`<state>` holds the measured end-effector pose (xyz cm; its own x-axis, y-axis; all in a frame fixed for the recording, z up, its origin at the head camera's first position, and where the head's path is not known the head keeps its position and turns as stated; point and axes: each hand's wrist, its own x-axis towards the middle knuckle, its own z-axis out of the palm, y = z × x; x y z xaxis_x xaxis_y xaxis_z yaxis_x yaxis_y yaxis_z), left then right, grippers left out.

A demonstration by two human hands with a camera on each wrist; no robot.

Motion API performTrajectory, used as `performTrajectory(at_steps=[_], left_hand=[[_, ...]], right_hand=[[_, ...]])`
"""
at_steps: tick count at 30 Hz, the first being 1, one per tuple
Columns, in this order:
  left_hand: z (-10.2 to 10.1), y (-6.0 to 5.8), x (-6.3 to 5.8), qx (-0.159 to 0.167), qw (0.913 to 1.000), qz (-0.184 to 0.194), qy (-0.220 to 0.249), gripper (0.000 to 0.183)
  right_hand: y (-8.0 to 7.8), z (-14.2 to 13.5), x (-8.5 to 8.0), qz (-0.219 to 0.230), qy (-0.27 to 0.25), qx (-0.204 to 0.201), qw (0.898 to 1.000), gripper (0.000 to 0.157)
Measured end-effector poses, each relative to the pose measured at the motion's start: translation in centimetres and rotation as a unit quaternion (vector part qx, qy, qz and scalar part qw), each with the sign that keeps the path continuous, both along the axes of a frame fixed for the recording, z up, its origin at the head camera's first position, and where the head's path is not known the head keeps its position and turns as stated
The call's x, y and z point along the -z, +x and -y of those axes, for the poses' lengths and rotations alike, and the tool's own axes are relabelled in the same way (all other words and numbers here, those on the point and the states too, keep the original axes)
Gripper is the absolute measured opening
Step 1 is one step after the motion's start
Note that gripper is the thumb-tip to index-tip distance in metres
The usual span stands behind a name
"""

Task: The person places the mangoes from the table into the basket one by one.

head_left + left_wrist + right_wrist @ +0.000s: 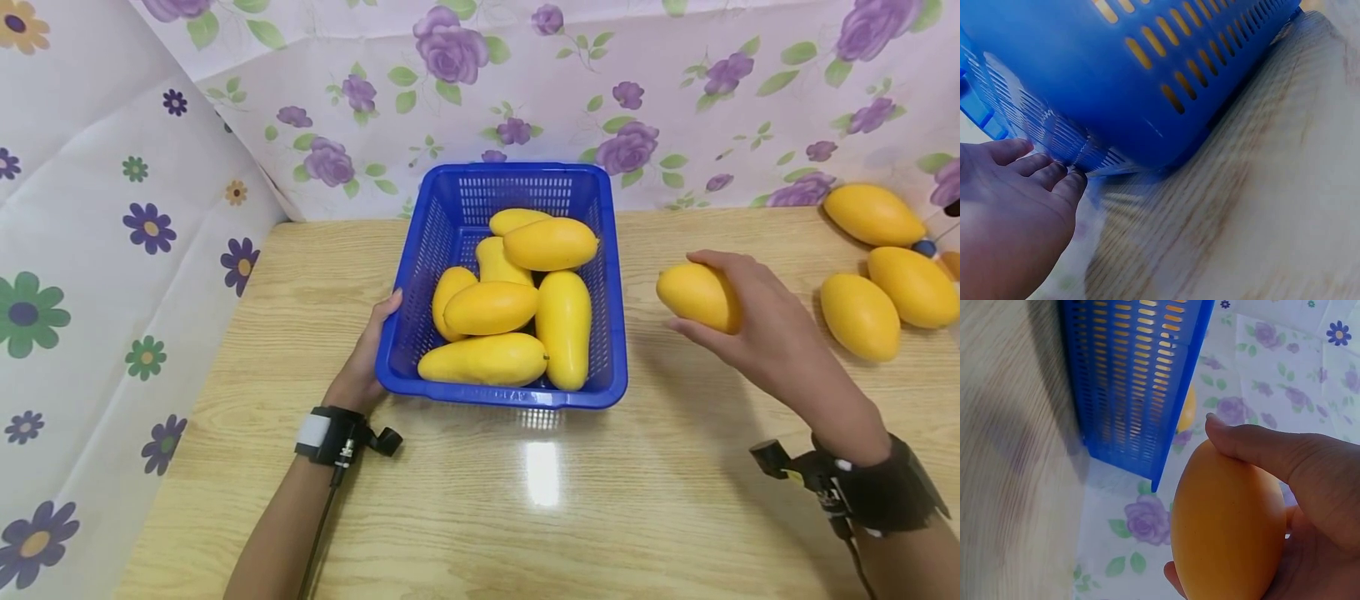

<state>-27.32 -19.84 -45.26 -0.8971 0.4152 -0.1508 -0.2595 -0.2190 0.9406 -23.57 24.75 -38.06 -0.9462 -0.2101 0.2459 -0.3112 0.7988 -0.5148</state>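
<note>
A yellow mango (pixel 697 296) is held in my right hand (pixel 780 333), off to the right of a blue plastic basket (pixel 502 398). In the right wrist view the thumb lies over the top of the mango (pixel 1229 519) and the fingers curl round behind it. Several yellow fruits lie piled in the basket, among them a mango (pixel 551 243) on top and a longer fruit (pixel 483 360) along the near wall. At the basket's left side, my left hand (pixel 367 358) rests on the outer wall, its extended fingers (pixel 1038 169) touching the slotted plastic.
At the far right, several more mangoes (pixel 860 317) lie on the wooden table (pixel 465 500), close to a small blue object (pixel 924 247). A flower-printed sheet (pixel 517 100) hangs behind the basket, and another patterned sheet (pixel 90 250) stands along the left.
</note>
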Motion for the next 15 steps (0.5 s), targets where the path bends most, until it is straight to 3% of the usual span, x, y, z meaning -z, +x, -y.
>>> performTrajectory(at_steps=[15], left_hand=[[0.0, -0.1, 0.2, -0.005, 1.0, 0.005, 0.006, 0.065]], right_hand=[[0.0, 1.6, -0.7, -0.031, -0.027, -0.011, 0.999, 0.074]])
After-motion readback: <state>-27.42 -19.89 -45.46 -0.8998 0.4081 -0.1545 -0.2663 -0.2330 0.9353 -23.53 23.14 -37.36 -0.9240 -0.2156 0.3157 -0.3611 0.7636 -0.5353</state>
